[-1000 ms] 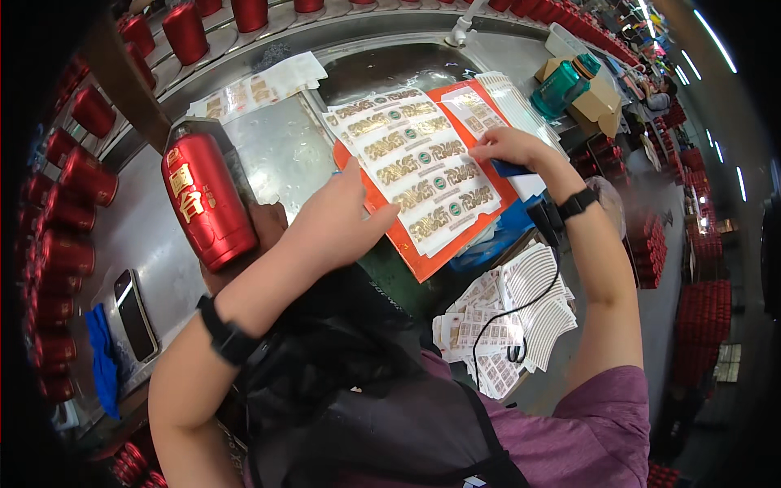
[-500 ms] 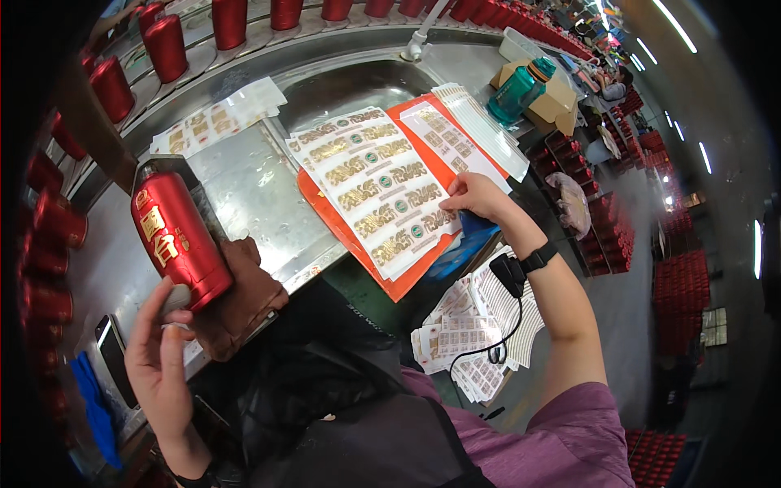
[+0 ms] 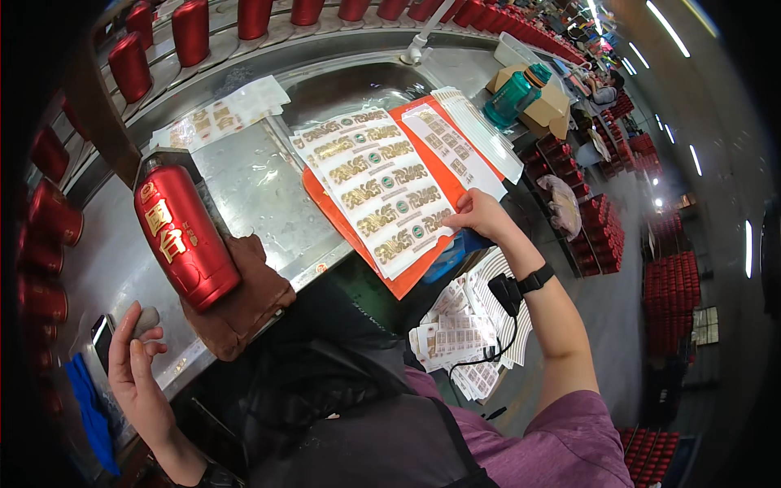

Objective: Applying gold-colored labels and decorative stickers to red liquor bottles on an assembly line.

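Gold-patterned label sheet [image 3: 374, 191], pinched at its lower right edge between the right hand's [image 3: 483, 216] thumb and forefinger, lies on an orange board [image 3: 404, 285]; the left hand's [image 3: 145, 390] fingers curl near a grey piece [image 3: 146, 320], grip unclear.

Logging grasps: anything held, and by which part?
Right hand pinches gold-patterned label sheet by lower right edge. Left hand: hold on grey piece unclear.

See only part of the phone [image 3: 101, 335] behind the left hand [image 3: 141, 366]; lose the wristband [image 3: 218, 477] at the lower edge; cannot make out the distant person [image 3: 604, 93].
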`<state>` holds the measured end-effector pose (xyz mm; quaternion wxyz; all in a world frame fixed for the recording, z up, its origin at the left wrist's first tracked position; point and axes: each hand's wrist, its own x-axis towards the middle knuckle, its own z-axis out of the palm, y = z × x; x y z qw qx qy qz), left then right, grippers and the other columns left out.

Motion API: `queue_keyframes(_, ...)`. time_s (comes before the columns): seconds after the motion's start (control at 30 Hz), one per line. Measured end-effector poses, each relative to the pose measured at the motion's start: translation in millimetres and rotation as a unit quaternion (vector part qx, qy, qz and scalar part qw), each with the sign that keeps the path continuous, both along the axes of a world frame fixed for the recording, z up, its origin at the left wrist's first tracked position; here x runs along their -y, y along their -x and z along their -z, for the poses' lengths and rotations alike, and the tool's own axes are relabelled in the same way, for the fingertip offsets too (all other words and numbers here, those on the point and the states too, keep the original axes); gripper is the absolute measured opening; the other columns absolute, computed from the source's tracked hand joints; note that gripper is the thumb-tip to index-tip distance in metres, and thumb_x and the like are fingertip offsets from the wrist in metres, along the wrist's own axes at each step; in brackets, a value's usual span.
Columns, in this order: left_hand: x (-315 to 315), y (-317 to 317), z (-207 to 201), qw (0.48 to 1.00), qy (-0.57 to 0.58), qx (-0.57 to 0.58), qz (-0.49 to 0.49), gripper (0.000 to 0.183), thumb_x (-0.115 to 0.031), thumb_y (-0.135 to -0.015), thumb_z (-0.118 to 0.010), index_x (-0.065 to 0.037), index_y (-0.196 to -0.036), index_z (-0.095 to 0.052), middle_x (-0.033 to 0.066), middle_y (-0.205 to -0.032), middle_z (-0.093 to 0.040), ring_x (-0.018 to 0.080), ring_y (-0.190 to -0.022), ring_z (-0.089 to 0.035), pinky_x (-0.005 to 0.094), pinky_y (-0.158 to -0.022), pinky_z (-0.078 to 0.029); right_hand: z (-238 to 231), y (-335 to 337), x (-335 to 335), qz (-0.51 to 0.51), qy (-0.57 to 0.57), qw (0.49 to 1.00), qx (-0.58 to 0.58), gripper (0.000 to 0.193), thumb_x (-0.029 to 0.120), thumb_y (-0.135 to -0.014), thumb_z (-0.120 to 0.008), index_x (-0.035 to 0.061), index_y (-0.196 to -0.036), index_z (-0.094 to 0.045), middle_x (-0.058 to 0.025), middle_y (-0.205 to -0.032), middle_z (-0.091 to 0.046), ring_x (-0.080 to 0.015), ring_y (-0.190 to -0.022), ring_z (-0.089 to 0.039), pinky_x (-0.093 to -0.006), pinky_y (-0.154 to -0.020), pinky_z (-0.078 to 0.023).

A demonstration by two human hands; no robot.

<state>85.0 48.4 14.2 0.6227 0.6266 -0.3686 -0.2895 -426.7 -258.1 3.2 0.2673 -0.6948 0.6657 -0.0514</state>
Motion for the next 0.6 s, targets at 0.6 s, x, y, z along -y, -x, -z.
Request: queue_keyframes(0.6, 14, 108, 132, 0.899, -0.198, 0.194, 0.338, 0.04, -0.018, -0.104, -0.055, -0.006, -0.142, -0.057, 0.023, -0.123, -0.062, 0.0397, -0.101, -0.068, 0.0436, -0.091, -0.055, -7, -12, -33, -0.123, 0.335, 0.928, -0.103, 0.027, 0.032, -0.095, -0.069, 0.0075, -0.1, -0.079, -0.0138, -0.092, -0.074, -0.0309, -0.078, -0.071, -0.0414, -0.068, -0.055)
